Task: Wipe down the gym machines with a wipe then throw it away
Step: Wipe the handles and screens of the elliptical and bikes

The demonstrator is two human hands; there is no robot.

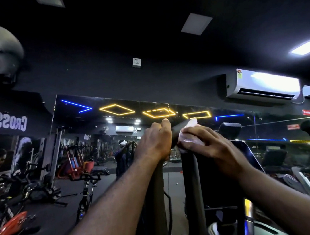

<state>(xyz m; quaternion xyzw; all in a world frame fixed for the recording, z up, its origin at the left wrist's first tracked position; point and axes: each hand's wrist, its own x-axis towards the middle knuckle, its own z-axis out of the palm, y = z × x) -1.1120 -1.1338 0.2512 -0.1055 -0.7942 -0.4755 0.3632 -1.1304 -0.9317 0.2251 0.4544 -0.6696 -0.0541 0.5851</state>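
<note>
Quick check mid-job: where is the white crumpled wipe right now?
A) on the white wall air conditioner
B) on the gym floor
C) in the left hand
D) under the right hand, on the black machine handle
D: the white crumpled wipe is held by the right hand against the black machine handle, while the left hand grips the upright bar with no wipe in it.

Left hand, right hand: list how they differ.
The left hand grips the left handle bare. The right hand holds a white wipe against the right handle. The left hand is a tight fist, while the right hand's fingers spread wider over the wipe. Both are at handle tops, arms stretched forward.
</note>
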